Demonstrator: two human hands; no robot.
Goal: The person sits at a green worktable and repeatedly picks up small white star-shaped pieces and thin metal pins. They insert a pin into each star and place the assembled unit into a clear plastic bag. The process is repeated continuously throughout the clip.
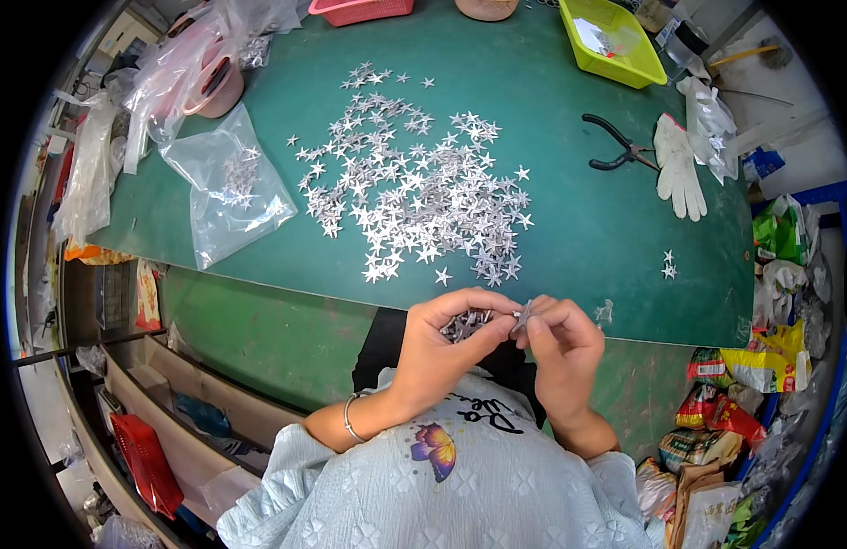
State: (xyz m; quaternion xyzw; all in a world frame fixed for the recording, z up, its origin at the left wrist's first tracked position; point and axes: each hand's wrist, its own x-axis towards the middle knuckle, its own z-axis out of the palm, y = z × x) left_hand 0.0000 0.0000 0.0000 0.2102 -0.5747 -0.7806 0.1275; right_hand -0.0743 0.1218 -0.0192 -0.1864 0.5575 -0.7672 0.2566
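My left hand (453,334) is cupped around several small silver metal stars (463,324), just off the table's near edge. Between the fingertips of both hands is one more silver star (522,316), pinched by my right hand (564,343) with the left thumb and forefinger against it. Beyond my hands, a broad loose heap of the same stars (432,206) covers the middle of the green table (570,256). A smaller group of stars (668,265) lies apart on the right.
A clear plastic bag with stars (231,206) lies on the left. Black-handled pliers (620,146) and a white glove (679,169) rest at the right. A yellow-green basket (625,55), a pink basket (361,9) and a pink bowl (215,91) stand farther back.
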